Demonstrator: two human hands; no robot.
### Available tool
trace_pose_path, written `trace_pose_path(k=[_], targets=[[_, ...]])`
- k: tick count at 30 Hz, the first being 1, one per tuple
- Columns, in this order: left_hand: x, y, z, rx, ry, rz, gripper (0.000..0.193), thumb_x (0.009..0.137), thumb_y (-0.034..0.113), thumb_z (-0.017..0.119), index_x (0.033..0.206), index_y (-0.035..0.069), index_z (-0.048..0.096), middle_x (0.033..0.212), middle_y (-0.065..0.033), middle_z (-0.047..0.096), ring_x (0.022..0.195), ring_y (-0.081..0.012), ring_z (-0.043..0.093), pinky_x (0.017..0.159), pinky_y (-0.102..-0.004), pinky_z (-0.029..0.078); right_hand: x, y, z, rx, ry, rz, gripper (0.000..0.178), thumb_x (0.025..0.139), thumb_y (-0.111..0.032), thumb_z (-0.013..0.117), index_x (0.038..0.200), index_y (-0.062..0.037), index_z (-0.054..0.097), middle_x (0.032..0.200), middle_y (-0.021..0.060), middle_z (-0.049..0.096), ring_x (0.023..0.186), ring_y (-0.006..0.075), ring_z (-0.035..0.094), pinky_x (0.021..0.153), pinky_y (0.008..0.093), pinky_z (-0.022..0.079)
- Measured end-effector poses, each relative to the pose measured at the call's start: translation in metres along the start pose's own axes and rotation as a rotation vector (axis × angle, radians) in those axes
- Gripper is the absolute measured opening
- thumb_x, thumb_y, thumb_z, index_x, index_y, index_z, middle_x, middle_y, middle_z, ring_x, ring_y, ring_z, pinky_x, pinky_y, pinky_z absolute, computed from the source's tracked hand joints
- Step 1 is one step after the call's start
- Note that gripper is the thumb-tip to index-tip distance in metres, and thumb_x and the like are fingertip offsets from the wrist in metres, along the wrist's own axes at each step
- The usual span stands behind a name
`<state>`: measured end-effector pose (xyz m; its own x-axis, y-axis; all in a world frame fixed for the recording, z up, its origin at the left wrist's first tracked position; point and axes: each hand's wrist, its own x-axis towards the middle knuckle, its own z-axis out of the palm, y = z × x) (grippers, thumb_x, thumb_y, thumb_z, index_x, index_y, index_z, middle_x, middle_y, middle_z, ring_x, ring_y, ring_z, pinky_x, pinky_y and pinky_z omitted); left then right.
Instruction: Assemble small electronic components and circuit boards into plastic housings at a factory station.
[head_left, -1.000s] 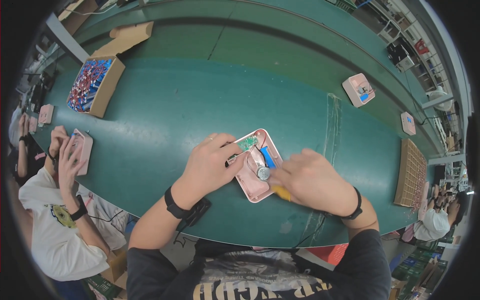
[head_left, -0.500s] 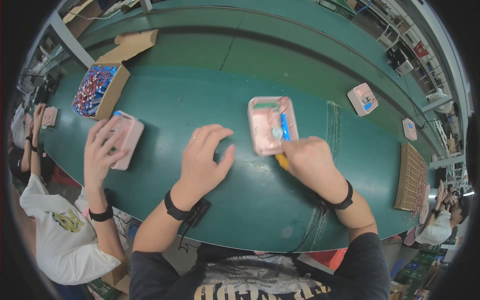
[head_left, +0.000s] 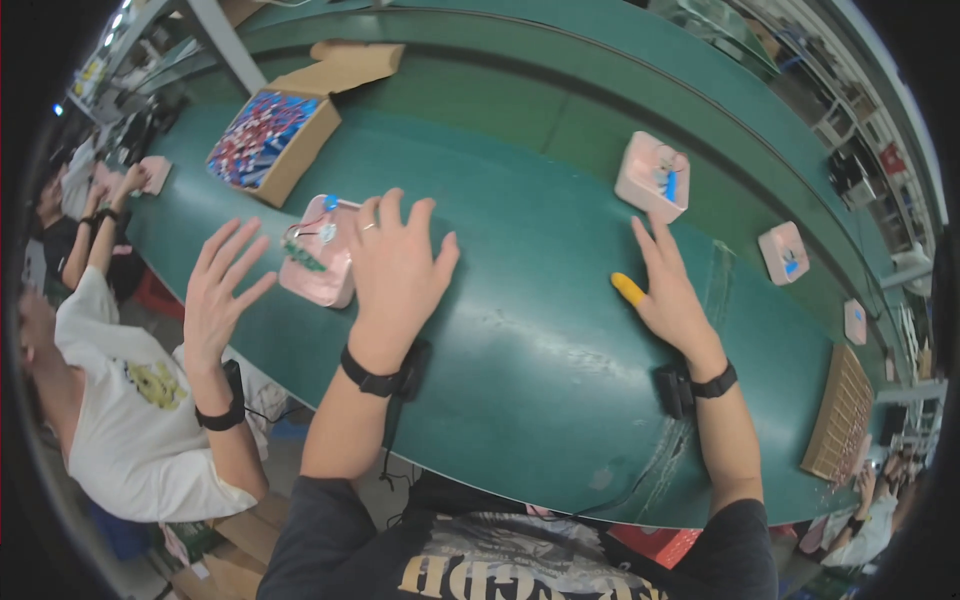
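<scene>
My left hand (head_left: pixel 400 275) is open, its fingers spread, over the right edge of a pink plastic casing (head_left: pixel 330 280). A green circuit board, thin wires and a blue part lie in that casing; my hand hides its right side, and I cannot tell whether they touch. On the right, my right hand (head_left: pixel 672 295) is open, a yellow finger cot on its thumb. Its fingertips are at the near edge of a second pink casing (head_left: pixel 640 195), which contains wires and a blue cylinder. A co-worker's open hand (head_left: pixel 225 285) is just left of the first casing.
An open cardboard box (head_left: pixel 300 150) of blue parts with red wires stands at the back left. Two more pink casings, the closer one (head_left: pixel 775 262) with a blue part, sit farther right. A brown partitioned tray (head_left: pixel 838 415) lies at the right edge.
My right hand has let go of its casing, which now lies farther off. My left hand has reached left to the other casing. The co-worker's hand has come off that one. The view has turned.
</scene>
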<state>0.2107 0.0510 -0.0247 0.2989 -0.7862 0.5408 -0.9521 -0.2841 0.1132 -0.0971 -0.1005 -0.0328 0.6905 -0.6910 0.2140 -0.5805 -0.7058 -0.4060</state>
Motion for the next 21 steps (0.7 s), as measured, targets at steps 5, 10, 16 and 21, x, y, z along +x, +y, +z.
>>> trace_pose_path(k=[5,10,16,21], targets=[[-0.003,-0.012,-0.006,0.059,-0.040,-0.055,0.041,0.084,0.028,0.076,0.118,0.006,0.067,0.124,-0.0203,0.061,0.115,-0.0406,0.057,0.091,-0.0512,0.049,0.004,0.005,0.007,-0.079,-0.180,0.062,0.067,0.097,-0.024,0.070,0.156,-0.0078,0.043,0.169,0.0221,0.023,0.158,0.0387,0.018,0.127,0.0463,0.023],[-0.003,0.001,0.001,-0.096,-0.094,-0.053,0.035,0.084,0.026,0.076,0.113,0.008,0.067,0.120,-0.0160,0.062,0.105,-0.0347,0.062,0.086,-0.0477,0.052,0.002,0.004,0.005,-0.075,-0.163,0.075,0.066,0.098,-0.026,0.069,0.156,-0.0077,0.044,0.168,0.0224,0.025,0.158,0.0397,0.019,0.127,0.0480,0.023],[-0.011,0.030,0.001,-0.271,-0.088,0.245,0.029,0.082,0.022,0.077,0.106,0.009,0.067,0.114,-0.0097,0.063,0.096,-0.0301,0.065,0.082,-0.0438,0.054,0.003,0.004,0.007,-0.065,-0.136,0.057,0.064,0.097,-0.025,0.070,0.154,-0.0084,0.046,0.167,0.0216,0.028,0.157,0.0406,0.020,0.127,0.0486,0.023],[-0.026,0.050,0.000,-0.602,-0.194,0.603,0.024,0.079,0.021,0.078,0.098,0.010,0.068,0.107,-0.0068,0.064,0.092,-0.0276,0.065,0.079,-0.0408,0.054,0.003,0.006,0.003,-0.056,-0.128,-0.090,0.060,0.095,-0.022,0.072,0.150,-0.0096,0.051,0.162,0.0179,0.039,0.152,0.0399,0.032,0.124,0.0470,0.029]])
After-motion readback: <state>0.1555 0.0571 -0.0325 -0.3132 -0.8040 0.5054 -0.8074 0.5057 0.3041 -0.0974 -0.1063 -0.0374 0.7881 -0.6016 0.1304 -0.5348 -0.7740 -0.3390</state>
